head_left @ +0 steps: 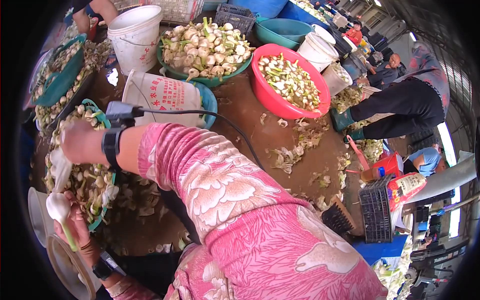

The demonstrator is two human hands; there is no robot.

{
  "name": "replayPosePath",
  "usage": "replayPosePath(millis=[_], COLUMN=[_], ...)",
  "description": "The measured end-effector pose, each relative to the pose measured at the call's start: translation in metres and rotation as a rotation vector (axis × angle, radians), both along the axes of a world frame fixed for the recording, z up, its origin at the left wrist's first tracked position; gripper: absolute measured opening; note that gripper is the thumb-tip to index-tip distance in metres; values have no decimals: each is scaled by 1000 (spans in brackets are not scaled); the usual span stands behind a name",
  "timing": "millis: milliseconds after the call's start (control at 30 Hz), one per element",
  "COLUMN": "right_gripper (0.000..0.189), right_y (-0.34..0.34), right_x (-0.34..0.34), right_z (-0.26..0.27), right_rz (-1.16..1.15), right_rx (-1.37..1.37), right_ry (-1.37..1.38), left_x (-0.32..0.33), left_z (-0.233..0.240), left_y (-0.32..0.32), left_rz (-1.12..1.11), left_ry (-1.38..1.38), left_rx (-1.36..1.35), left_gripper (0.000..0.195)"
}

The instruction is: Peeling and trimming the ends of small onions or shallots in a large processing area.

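Note:
My left hand [77, 221] grips a white garlic bulb [59, 206] by its short green stem, at the lower left. My right hand [80, 141], blurred by motion, is above it with a strip of pale garlic skin [60, 167] hanging from its fingers. That strip reaches down close to the bulb; whether it is still attached I cannot tell. Under both hands, a green basin [103, 221] holds a heap of unpeeled garlic bulbs [95, 180]. A black strap with a small grey device [122, 110] and a cable is on my right wrist.
White buckets [133, 41] and a tipped white bucket [165, 97] stand beyond my right arm. Near them are a green basin of garlic [204, 48] and a red basin of garlic [288, 82]. Skins [288, 155] litter the wet floor. A person [405, 90] bends at right; a black crate [377, 212] stands nearby.

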State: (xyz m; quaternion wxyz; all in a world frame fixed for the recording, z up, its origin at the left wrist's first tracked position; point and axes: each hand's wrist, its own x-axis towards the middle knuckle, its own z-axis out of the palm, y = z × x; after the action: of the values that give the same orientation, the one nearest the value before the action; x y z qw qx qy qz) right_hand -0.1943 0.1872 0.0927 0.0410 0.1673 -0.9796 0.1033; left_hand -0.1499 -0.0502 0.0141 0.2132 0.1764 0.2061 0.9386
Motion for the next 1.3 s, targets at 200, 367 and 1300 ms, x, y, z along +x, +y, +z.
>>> replayPosePath(millis=[200,367,1300], right_gripper=[27,36,36], right_y=[-29,-64,-131], right_x=[39,22,8], right_z=[-79,-49,-18], right_rz=[460,451,-168], right_rx=[248,-390,-1849], right_ry=[-290,136,-1079], left_x=[-11,-1,54], left_z=[-7,-26,34], left_y=[-33,-9,1], left_rz=[52,441,942], left_ry=[-1,-264,215], left_rx=[-48,-512,-1532], left_gripper=[48,31,21])
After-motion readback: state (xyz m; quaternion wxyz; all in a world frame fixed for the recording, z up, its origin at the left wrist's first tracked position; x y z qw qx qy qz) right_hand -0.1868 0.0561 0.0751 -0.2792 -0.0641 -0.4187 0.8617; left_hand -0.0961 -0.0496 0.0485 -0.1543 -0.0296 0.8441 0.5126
